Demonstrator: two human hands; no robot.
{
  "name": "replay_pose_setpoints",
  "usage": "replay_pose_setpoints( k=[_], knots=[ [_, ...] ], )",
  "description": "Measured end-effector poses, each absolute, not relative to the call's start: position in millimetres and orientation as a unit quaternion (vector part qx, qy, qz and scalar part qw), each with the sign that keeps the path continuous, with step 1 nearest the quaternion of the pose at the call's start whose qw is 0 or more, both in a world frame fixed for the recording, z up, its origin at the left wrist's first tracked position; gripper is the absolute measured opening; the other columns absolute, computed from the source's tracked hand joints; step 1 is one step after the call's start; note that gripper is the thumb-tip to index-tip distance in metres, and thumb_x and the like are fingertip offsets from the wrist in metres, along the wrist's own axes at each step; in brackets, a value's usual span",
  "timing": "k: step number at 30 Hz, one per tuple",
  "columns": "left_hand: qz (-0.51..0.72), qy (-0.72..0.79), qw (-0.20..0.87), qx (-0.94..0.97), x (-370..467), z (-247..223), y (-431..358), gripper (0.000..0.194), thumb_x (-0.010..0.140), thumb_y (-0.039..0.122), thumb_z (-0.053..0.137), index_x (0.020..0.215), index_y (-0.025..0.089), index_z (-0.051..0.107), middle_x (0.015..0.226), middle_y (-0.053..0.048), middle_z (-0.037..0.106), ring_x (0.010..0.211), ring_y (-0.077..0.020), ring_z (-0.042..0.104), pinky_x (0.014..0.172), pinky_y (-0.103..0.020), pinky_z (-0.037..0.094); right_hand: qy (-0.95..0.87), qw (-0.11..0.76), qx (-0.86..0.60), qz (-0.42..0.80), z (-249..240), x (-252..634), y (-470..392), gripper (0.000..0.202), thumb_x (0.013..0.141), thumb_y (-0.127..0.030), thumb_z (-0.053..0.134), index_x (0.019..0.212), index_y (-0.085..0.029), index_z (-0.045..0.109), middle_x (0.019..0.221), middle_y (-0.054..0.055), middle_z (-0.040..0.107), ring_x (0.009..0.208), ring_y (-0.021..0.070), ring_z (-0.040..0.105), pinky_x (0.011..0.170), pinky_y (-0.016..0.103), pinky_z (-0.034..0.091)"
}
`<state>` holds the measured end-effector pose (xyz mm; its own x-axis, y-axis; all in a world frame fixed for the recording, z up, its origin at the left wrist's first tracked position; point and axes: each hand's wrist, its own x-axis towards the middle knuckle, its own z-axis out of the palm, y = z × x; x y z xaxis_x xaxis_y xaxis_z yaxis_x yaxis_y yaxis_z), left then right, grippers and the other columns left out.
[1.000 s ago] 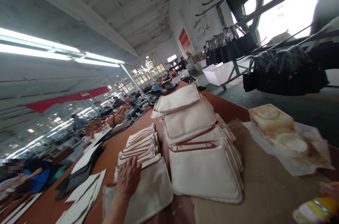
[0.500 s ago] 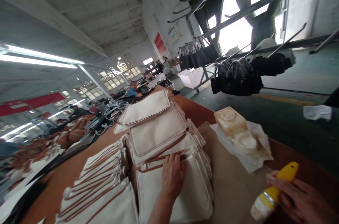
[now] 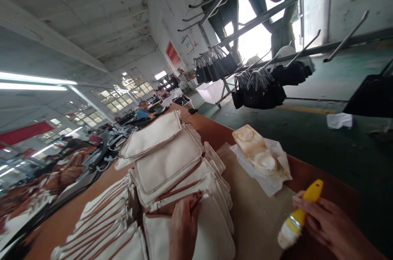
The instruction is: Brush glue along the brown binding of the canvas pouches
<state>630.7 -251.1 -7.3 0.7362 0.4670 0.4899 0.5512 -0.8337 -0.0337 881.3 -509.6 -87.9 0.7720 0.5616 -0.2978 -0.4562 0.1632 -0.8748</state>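
Note:
My left hand (image 3: 185,220) is closed on the brown-trimmed top edge of a cream bag piece (image 3: 211,231), and that edge is lifted a little. More cream bag pieces with brown edges (image 3: 101,219) lie overlapped in a row to its left. Behind the hand rises a stack of cream panels (image 3: 168,163). On the right, my right hand (image 3: 333,223) grips a yellow-handled paintbrush (image 3: 308,202), its pale bristles pointing down and left over brown paper (image 3: 254,215). Beyond the brush a glue-smeared tray (image 3: 253,147) rests on a white sheet (image 3: 276,182).
The brown table's right edge (image 3: 331,178) borders a green floor. A metal rack (image 3: 276,10) with black handbags (image 3: 260,92) stands past it. Brown and white pieces (image 3: 61,174) and dark straps heap up at left. A person in blue (image 3: 143,111) sits farther back.
My left hand has gone from lying on the bag piece to pinching and raising its brown edge. The brush stays in my right hand. The camera view has swung slightly right.

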Motion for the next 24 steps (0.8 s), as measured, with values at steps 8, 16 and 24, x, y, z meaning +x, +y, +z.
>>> replay_pose_setpoints(
  k=[8,16,24],
  knots=[
    [-0.198,-0.252,0.088,-0.943,635,16,-294,0.012,0.093,0.03,0.051,0.084,0.023,0.057,0.08,-0.001,0.06,0.078,-0.0172,0.059,0.07,-0.027,0.046,-0.005,0.778,-0.492,0.391,-69,877,-514,0.04,0.062,-0.055,0.083,0.068,-0.02,0.064,0.049,-0.004,0.038,0.042,0.0079,0.028,0.036,0.017,0.023],
    [-0.066,-0.32,0.054,-0.944,693,5,-274,0.006,0.085,0.02,0.058,0.09,0.022,0.057,0.098,-0.003,0.062,0.095,-0.0208,0.058,0.077,-0.029,0.044,-0.009,0.778,-0.497,0.384,-59,872,-523,0.044,0.061,-0.058,0.082,0.07,-0.019,0.065,0.048,-0.006,0.037,0.042,0.0071,0.023,0.037,0.018,0.019],
    [-0.043,-0.325,0.028,-0.944,706,1,-272,0.012,0.08,0.015,0.058,0.091,0.021,0.061,0.095,-0.005,0.066,0.096,-0.0228,0.059,0.083,-0.033,0.036,-0.021,0.78,-0.498,0.378,-57,877,-523,0.039,0.067,-0.054,0.078,0.069,-0.018,0.062,0.048,-0.006,0.036,0.041,0.0073,0.024,0.036,0.018,0.019]
  ],
)
